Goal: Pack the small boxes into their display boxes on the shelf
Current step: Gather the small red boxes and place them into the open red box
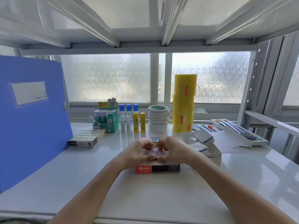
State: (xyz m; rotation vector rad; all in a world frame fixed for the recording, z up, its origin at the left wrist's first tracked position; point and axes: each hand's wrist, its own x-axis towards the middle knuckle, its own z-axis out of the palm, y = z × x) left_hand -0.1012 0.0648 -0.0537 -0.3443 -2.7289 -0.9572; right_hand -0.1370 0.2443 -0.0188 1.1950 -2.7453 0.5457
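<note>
A red and black display box (pixel 157 168) lies on the white shelf (pixel 97 175) in front of me. Over its open top my left hand (pixel 137 151) and my right hand (pixel 171 150) both pinch small red-and-white boxes (pixel 156 153), holding them side by side between thumbs and fingers. My hands hide most of the display box's inside. To the right stands a white display box (pixel 210 156) with small white boxes (pixel 204 138) lying loose and tilted in it. At the left lies a filled display box of pale small boxes (pixel 87 137).
A tall blue folder (pixel 30 113) stands at the left. Behind are a green glue-stick carton (pixel 107 118), glue sticks (pixel 137 122), stacked white tape rolls (pixel 158 118) and a yellow tape stack (pixel 184 102). Pen trays (pixel 239 131) sit at the right, under a low upper shelf.
</note>
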